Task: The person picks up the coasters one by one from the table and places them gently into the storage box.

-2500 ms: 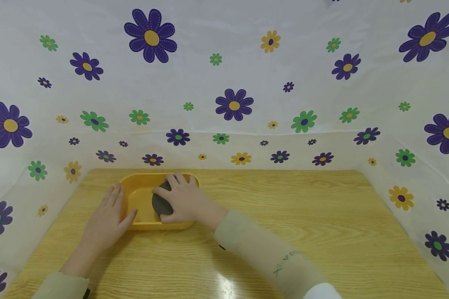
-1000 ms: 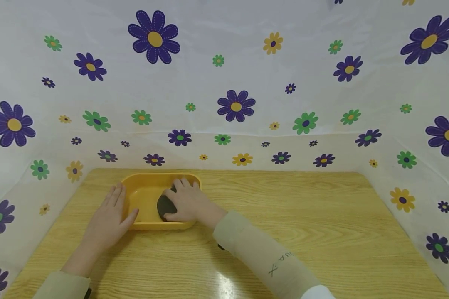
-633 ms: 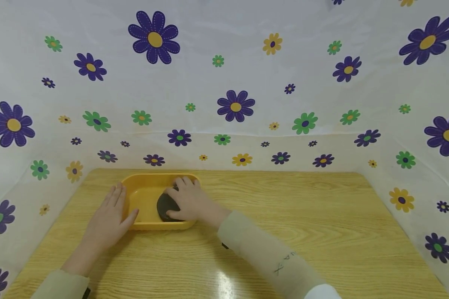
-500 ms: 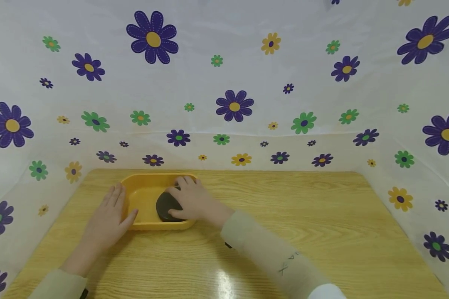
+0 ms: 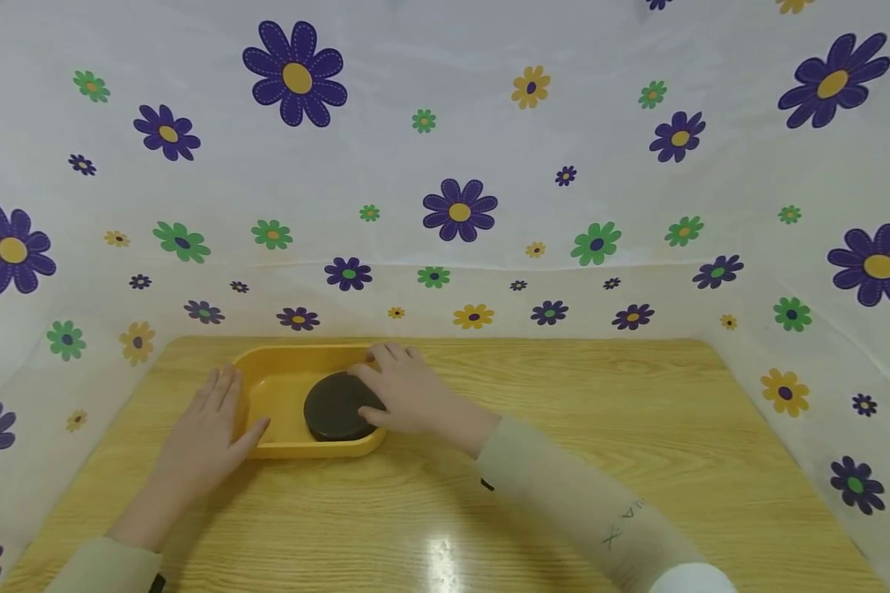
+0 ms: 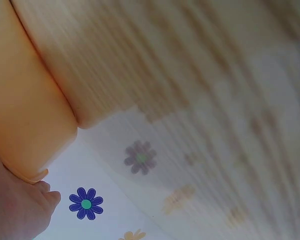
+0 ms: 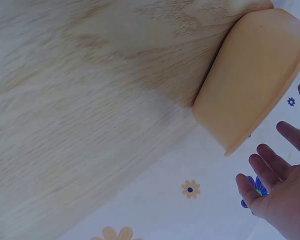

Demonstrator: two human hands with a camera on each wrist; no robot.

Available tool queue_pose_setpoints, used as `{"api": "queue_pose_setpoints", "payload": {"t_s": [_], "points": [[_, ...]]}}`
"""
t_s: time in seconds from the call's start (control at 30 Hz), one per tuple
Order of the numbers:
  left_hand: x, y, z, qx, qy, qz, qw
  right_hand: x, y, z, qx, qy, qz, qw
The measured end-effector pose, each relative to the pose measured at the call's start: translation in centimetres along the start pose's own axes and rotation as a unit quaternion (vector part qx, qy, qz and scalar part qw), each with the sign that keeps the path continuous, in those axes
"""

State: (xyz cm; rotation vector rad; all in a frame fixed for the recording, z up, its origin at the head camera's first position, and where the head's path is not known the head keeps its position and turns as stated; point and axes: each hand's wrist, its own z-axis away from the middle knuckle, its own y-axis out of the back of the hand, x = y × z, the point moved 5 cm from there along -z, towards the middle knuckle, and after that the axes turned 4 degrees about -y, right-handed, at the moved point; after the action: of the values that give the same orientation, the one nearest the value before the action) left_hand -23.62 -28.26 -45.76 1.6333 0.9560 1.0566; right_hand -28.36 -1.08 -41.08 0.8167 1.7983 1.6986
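A dark, round, flat-topped disc (image 5: 334,409) lies inside the right half of a yellow plastic tray (image 5: 269,399); its right edge is hidden by my right hand (image 5: 419,397). That hand hovers over the tray's right end, fingers spread and thumb overlapping the disc. In the right wrist view, the same hand (image 7: 285,195) shows loosely extended fingers beside the tray's outer wall (image 7: 247,80), with nothing gripped. My left hand (image 5: 200,436) rests with straight fingers along the tray's left end, its thumb over the near rim. The left wrist view shows that hand (image 6: 20,210) at the tray rim.
The tray stands on a wood-grain table (image 5: 564,436), near its back left. A white cloth with purple, green and yellow flowers (image 5: 460,212) rises behind the table and on both sides.
My right hand first held the disc and shifted it rightward in the tray, then let go and drew back to the right, uncovering more of it. The left hand stays on the tray.
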Motion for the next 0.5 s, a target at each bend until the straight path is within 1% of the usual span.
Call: {"api": "queue_pose_setpoints", "payload": {"t_s": [0.23,0.37,0.5], "points": [[-0.1,0.1,0.0,-0.01,-0.004,-0.002,0.9999,2.4,0.4,2.0,0.01,-0.015,-0.015,0.9997],[0.0,0.1,0.0,-0.016,-0.011,-0.015,0.9997,3.9,0.6,3.7,0.031,-0.025,-0.023,0.9989],[0.6,0.1,-0.1,-0.018,-0.02,-0.016,0.9995,5.5,1.0,5.5,0.054,-0.039,-0.026,0.9974]]}}
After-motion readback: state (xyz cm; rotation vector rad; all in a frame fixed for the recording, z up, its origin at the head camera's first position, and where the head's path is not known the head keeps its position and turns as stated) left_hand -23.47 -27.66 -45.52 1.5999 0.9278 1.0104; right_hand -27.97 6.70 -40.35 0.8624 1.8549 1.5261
